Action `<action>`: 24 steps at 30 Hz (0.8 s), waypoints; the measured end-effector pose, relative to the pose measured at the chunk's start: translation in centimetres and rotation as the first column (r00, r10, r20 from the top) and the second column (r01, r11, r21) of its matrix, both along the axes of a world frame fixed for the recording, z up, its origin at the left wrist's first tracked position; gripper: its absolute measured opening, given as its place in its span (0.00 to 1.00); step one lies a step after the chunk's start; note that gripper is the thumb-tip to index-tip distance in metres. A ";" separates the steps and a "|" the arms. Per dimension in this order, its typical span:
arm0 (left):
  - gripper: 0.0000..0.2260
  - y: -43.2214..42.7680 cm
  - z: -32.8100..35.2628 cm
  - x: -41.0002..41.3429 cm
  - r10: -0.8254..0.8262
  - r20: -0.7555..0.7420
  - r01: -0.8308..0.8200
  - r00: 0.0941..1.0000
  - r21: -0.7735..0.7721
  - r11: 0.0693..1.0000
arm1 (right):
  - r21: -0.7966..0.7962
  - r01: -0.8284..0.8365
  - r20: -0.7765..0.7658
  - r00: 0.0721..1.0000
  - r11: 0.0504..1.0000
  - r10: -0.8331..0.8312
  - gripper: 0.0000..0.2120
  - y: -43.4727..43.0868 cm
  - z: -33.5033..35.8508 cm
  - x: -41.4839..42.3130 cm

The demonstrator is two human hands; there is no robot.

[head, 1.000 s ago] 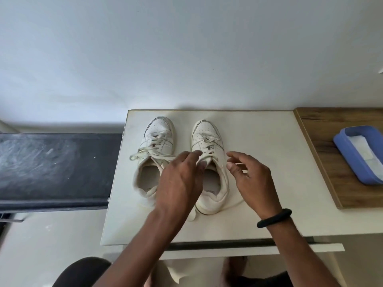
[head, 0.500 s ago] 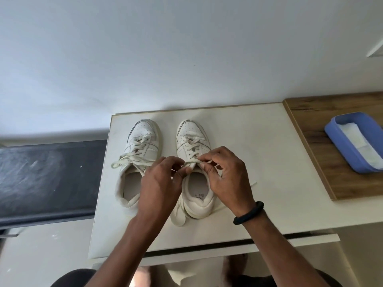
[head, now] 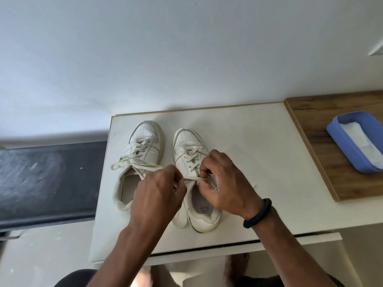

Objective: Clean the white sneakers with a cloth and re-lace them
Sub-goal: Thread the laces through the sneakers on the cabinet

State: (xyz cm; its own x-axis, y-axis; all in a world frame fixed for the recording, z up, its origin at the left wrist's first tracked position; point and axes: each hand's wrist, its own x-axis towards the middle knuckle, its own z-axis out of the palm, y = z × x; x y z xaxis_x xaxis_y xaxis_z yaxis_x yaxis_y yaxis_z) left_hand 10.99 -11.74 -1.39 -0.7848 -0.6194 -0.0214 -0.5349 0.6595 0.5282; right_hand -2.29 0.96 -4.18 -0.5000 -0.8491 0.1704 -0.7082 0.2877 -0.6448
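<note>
Sneakers: centre sneaker (head: 191, 145) and second sneaker (head: 145, 139) stand side by side on the table (head: 259, 146), mid-frame.
Left hand (head: 159, 195): fingers curled, pinching the centre sneaker's lace (head: 193, 178).
Right hand (head: 226, 183): pinches the same lace, just beside.
Progress: barely started, I judge; both shoes are laced and no wiping shows.
Cloth (head: 355, 137): apparently in the blue tray (head: 342, 146), right edge.

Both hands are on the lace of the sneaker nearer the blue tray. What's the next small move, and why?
Probably draw the hands apart to work the lace free of the top eyelets. The left hand and right hand each pinch it, stretched between them above the sneaker's opening. It is laced lower down, and the cloth lies in the blue tray.
</note>
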 end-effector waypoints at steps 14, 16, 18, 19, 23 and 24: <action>0.04 -1.5 0.9 0.3 -0.017 -0.095 0.021 0.995 0.042 0.999 | -0.160 0.357 0.736 0.664 0.920 -0.130 0.05 -0.5 1.0 0.3; 0.03 -2.2 1.5 1.0 0.039 -0.121 -0.013 0.992 0.209 0.978 | -0.183 0.420 0.859 0.508 0.889 -0.063 0.01 -0.3 1.2 -0.1; 0.04 -2.7 2.1 1.5 0.078 -0.127 -0.024 0.989 0.379 0.925 | -0.202 0.484 0.921 0.390 0.851 -0.003 0.03 -0.1 1.3 -0.7; 0.06 -2.9 2.4 1.8 0.089 -0.142 -0.018 0.986 0.440 0.898 | -0.211 0.511 0.932 0.363 0.833 0.014 0.03 0.0 1.3 -1.0; 0.08 -3.2 3.2 2.2 0.148 -0.264 0.031 0.953 0.573 0.819 | -0.242 0.592 0.957 0.275 0.769 0.090 0.06 0.0 1.5 -1.7; 0.08 -3.1 3.4 2.2 0.172 -0.314 0.050 0.934 0.591 0.805 | -0.253 0.610 0.961 0.248 0.751 0.122 0.07 0.0 1.7 -1.9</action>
